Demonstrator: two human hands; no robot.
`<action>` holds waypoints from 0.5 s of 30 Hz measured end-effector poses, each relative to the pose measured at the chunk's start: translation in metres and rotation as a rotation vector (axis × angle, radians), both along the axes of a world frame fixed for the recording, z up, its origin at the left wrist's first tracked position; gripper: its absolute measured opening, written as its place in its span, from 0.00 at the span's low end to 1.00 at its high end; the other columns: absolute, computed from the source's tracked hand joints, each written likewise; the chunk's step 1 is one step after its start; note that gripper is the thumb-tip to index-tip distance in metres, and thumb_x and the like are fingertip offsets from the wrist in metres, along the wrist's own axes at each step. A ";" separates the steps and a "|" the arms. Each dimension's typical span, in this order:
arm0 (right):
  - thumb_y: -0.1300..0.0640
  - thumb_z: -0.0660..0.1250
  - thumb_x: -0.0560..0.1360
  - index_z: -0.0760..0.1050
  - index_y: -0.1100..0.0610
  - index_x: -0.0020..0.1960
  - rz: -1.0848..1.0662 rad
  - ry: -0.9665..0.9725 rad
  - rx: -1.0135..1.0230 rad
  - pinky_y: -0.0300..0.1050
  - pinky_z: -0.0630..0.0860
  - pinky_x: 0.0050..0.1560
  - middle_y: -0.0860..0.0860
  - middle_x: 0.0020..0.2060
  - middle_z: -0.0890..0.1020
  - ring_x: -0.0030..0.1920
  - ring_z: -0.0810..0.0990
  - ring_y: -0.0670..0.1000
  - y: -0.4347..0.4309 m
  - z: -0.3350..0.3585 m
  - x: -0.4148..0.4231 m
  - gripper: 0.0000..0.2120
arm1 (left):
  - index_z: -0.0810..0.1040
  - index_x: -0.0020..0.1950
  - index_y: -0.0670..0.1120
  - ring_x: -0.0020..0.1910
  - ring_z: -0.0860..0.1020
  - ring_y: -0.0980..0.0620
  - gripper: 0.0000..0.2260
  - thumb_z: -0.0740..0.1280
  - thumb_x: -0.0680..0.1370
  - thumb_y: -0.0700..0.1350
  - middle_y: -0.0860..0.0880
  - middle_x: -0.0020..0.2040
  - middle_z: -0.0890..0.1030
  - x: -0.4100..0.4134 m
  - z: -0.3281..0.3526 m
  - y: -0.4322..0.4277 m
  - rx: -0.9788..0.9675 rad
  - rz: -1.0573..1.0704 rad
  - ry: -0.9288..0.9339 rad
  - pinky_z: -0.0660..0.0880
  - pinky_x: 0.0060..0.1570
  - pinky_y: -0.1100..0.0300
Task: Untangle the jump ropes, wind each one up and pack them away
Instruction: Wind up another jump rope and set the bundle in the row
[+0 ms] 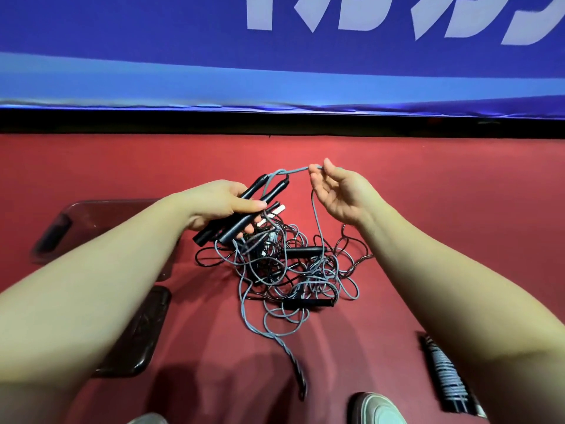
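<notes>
Left hand (226, 206) grips two black handles (258, 185); right hand (339, 194) pinches grey rope (293, 171); tangle (290, 270) on floor at 6 o'clock.

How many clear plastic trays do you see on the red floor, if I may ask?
2: the far tray lies beyond the left forearm; the near tray lies partly hidden beneath it.

The left forearm (91, 286) and right forearm (458, 286) are seen bare up to the frame edges, as are the left hand (226, 206) and right hand (339, 194). At the bottom edge a pale grey right shoe (379, 408) with a rounded toe is shown, and only the grey toe tip of a left shoe (146, 419).
</notes>
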State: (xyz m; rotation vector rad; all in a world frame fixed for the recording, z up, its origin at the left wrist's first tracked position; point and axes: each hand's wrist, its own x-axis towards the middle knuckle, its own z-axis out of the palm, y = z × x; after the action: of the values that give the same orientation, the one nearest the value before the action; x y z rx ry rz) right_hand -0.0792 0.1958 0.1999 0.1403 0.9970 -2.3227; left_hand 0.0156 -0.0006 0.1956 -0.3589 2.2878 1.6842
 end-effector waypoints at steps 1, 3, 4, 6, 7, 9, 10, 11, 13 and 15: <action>0.65 0.61 0.78 0.71 0.65 0.42 -0.003 -0.007 -0.060 0.39 0.80 0.32 0.59 0.30 0.82 0.31 0.83 0.50 0.000 0.002 0.002 0.07 | 0.70 0.44 0.42 0.32 0.81 0.50 0.08 0.69 0.75 0.42 0.45 0.36 0.81 -0.001 0.001 0.002 -0.008 -0.002 0.000 0.79 0.33 0.56; 0.69 0.60 0.77 0.70 0.62 0.42 -0.010 0.047 -0.129 0.40 0.81 0.37 0.59 0.32 0.82 0.33 0.84 0.51 -0.002 0.005 0.005 0.06 | 0.67 0.40 0.44 0.32 0.82 0.48 0.12 0.71 0.73 0.41 0.43 0.36 0.82 -0.002 0.002 0.007 -0.032 0.000 0.010 0.80 0.37 0.53; 0.70 0.59 0.77 0.70 0.60 0.42 -0.012 0.091 -0.127 0.39 0.81 0.38 0.58 0.33 0.82 0.34 0.84 0.51 -0.003 0.007 0.006 0.08 | 0.66 0.39 0.44 0.34 0.83 0.47 0.14 0.73 0.71 0.42 0.43 0.36 0.83 -0.001 0.003 0.010 -0.039 -0.004 0.019 0.80 0.42 0.49; 0.69 0.61 0.76 0.71 0.56 0.47 0.023 0.253 0.019 0.37 0.78 0.36 0.53 0.37 0.82 0.34 0.82 0.48 -0.005 0.008 0.005 0.09 | 0.65 0.38 0.45 0.35 0.83 0.45 0.17 0.74 0.66 0.45 0.42 0.35 0.83 0.001 0.006 0.016 -0.022 -0.012 0.046 0.77 0.50 0.44; 0.68 0.62 0.76 0.71 0.54 0.50 0.076 0.376 0.166 0.36 0.75 0.35 0.50 0.40 0.80 0.35 0.80 0.46 -0.005 0.007 0.005 0.10 | 0.64 0.37 0.45 0.36 0.83 0.44 0.17 0.74 0.66 0.44 0.42 0.35 0.83 0.001 0.007 0.018 -0.006 -0.013 0.064 0.78 0.50 0.45; 0.66 0.64 0.75 0.72 0.49 0.54 0.219 0.584 0.440 0.35 0.69 0.36 0.46 0.43 0.77 0.37 0.76 0.43 -0.004 -0.002 0.005 0.14 | 0.63 0.36 0.45 0.35 0.83 0.45 0.16 0.72 0.70 0.41 0.43 0.34 0.83 0.002 0.009 0.021 0.017 -0.014 0.102 0.81 0.44 0.50; 0.65 0.65 0.75 0.72 0.49 0.55 0.285 0.638 0.526 0.35 0.67 0.37 0.45 0.43 0.76 0.39 0.75 0.43 -0.004 -0.005 0.007 0.15 | 0.63 0.35 0.45 0.34 0.83 0.45 0.17 0.72 0.71 0.39 0.43 0.33 0.83 0.002 0.010 0.022 0.010 -0.021 0.117 0.82 0.40 0.53; 0.64 0.65 0.75 0.73 0.49 0.55 0.342 0.674 0.594 0.35 0.66 0.38 0.45 0.42 0.76 0.39 0.74 0.42 -0.005 -0.007 0.009 0.14 | 0.63 0.35 0.46 0.34 0.83 0.45 0.17 0.72 0.72 0.39 0.43 0.34 0.83 0.002 0.011 0.022 -0.017 -0.032 0.129 0.81 0.38 0.54; 0.62 0.65 0.76 0.75 0.50 0.52 0.398 0.734 0.705 0.36 0.65 0.39 0.43 0.40 0.78 0.39 0.73 0.41 -0.006 -0.008 0.011 0.09 | 0.62 0.36 0.46 0.36 0.84 0.44 0.18 0.73 0.72 0.41 0.41 0.35 0.83 0.002 0.011 0.023 -0.094 -0.061 0.151 0.80 0.38 0.54; 0.62 0.66 0.75 0.76 0.52 0.48 0.376 0.746 0.736 0.37 0.65 0.39 0.43 0.38 0.78 0.37 0.73 0.40 -0.007 -0.006 0.011 0.06 | 0.61 0.36 0.46 0.38 0.84 0.42 0.19 0.73 0.72 0.41 0.41 0.35 0.83 0.002 0.011 0.024 -0.121 -0.075 0.153 0.79 0.38 0.54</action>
State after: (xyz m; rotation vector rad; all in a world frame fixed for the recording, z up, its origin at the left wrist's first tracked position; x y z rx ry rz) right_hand -0.0681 0.1884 0.1935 -0.6148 2.0064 -1.5631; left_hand 0.0171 0.0231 0.2064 -0.1715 2.4865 1.5918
